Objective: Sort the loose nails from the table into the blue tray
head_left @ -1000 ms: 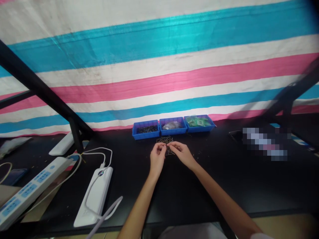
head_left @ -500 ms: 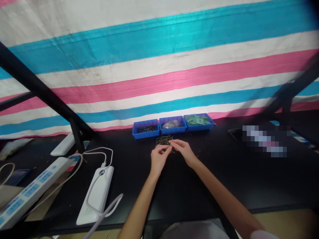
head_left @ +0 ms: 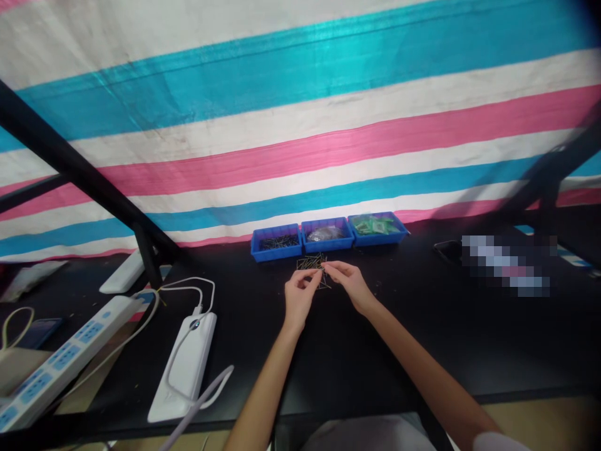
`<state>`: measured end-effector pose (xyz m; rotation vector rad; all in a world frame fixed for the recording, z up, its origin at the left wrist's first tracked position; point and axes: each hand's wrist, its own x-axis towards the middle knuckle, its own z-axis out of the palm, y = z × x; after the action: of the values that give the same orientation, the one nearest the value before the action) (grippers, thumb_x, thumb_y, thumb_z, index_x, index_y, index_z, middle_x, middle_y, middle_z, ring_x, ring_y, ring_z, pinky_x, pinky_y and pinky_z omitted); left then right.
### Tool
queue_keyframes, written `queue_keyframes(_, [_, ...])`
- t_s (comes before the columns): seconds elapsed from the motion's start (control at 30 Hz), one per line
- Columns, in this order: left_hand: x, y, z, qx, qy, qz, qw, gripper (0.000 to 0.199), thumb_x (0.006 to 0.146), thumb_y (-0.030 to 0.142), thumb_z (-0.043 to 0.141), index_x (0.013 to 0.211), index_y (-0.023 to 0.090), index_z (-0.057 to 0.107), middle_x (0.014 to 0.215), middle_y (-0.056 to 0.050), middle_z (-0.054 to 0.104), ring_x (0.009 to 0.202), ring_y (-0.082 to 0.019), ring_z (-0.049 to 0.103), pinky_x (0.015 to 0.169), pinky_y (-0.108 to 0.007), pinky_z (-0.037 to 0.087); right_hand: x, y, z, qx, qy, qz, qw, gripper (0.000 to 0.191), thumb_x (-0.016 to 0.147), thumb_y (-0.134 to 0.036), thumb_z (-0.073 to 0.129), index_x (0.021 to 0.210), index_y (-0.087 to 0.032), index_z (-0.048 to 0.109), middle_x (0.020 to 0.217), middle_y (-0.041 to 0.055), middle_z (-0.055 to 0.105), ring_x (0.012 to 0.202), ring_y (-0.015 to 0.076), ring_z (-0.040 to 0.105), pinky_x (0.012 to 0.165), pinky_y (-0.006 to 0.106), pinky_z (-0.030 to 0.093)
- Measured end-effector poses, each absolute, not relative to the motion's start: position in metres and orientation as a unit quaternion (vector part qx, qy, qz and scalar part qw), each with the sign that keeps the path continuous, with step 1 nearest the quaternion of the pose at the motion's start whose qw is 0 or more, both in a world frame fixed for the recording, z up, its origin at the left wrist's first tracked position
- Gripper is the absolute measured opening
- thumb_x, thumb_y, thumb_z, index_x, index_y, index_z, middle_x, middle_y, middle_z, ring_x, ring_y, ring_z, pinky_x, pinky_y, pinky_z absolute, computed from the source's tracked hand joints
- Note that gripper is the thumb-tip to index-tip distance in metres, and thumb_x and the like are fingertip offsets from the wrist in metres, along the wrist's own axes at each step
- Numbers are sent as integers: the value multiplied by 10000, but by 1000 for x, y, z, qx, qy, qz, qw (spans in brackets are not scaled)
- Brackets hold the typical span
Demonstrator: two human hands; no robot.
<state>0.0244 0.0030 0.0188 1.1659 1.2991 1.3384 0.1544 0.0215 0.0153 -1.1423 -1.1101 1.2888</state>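
Observation:
A loose pile of thin screws (head_left: pixel 308 261) lies on the black table, just in front of three blue trays. My left hand (head_left: pixel 300 294) is at the near edge of the pile, thumb and fingertips pinched together. Close on its right, my right hand (head_left: pixel 350 282) is also pinched, its fingertips almost meeting the left ones. Whatever sits between the fingertips is too small to make out. Dark screws fill the left tray (head_left: pixel 276 255), clear plastic bags lie in the middle tray (head_left: pixel 328 244), and green packets are in the right tray (head_left: pixel 379 238).
On the left are a white power bank (head_left: pixel 185 369) with cables, a power strip (head_left: pixel 70 357) and another white device (head_left: pixel 123 274). A dark phone (head_left: pixel 448 252) lies at the right. Black frame bars (head_left: pixel 84 175) slant up beside a striped sheet (head_left: pixel 300 138).
My fingertips have drawn slightly apart, and a little more of the screws shows beneath them. The view has shifted slightly.

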Motion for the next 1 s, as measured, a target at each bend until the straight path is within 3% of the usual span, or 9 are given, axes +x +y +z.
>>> queue_keyframes(0.27, [25,2,22,433,532,564,459,281,670,379,672,849,162,684,592,24,512,467,-49,378,445,-184,306,155,20,14,-456,-464,551,523,258,630,-367,703,822,-196,706,885,56,703,860,190,635,856,358,470])
queue_keyframes(0.87, [27,2,24,403,519,578,483,278,652,348,702,835,143,662,620,23,497,483,-42,364,433,-174,290,154,20,7,-435,-533,532,493,229,672,-357,668,803,-171,698,819,47,698,765,163,629,741,310,490])
queue_keyframes(1.0, [27,2,23,415,515,579,476,267,644,347,705,821,150,671,687,3,541,516,-51,407,465,-180,334,152,19,6,-437,-596,476,477,217,705,-349,635,795,-163,699,730,36,675,621,121,576,592,255,454])
